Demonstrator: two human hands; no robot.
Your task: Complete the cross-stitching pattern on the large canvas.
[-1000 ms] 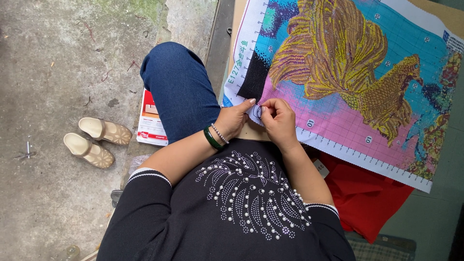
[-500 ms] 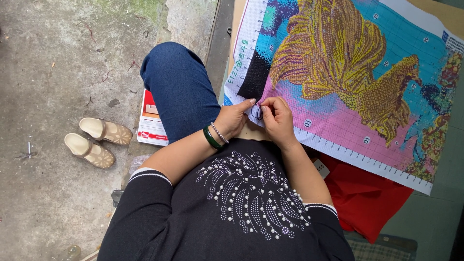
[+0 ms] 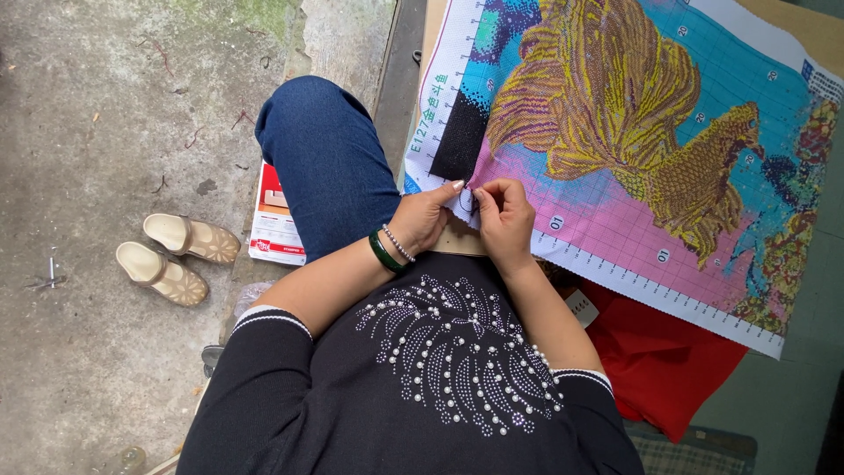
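Where the fingers [image 3: 464, 195] of both hands meet, at the near-left corner of the cross-stitch canvas [image 3: 615, 149], they are pressed together in a pinch on the cloth's pale border; a small dark loop, probably thread, shows between them, and any needle is too small to make out. The left hand [image 3: 426, 218] comes in from the left with thumb and forefinger closed on the canvas edge, the wrist carrying a green bangle [image 3: 381, 252] and a bead bracelet [image 3: 397, 243]. The right hand [image 3: 504, 218] meets it from the other side, fingertips curled down onto the same spot.

The canvas looks light, soft and floppy: it drapes and would fold or pucker if pulled from one point, so it seems best held as here, by the unstitched white margin close to the work, with both hands keeping the weave taut. The stitched yellow and pink areas are probably a little stiffer than the bare grid. It lies spread over a board [image 3: 457, 239] on the lap, running away toward the upper right; its near edge slopes down to the right and hangs over a red cloth [image 3: 668, 361].

On the left, the raised knee in blue trousers [image 3: 330, 167] sits just beside the hands and limits room that way. Beyond the knee the concrete floor [image 3: 105, 114] carries a red-and-white booklet [image 3: 274, 224] and, well apart, a pair of beige sandals [image 3: 176, 255]. Open room for the hands lies mostly over the canvas itself, upward and to the right.
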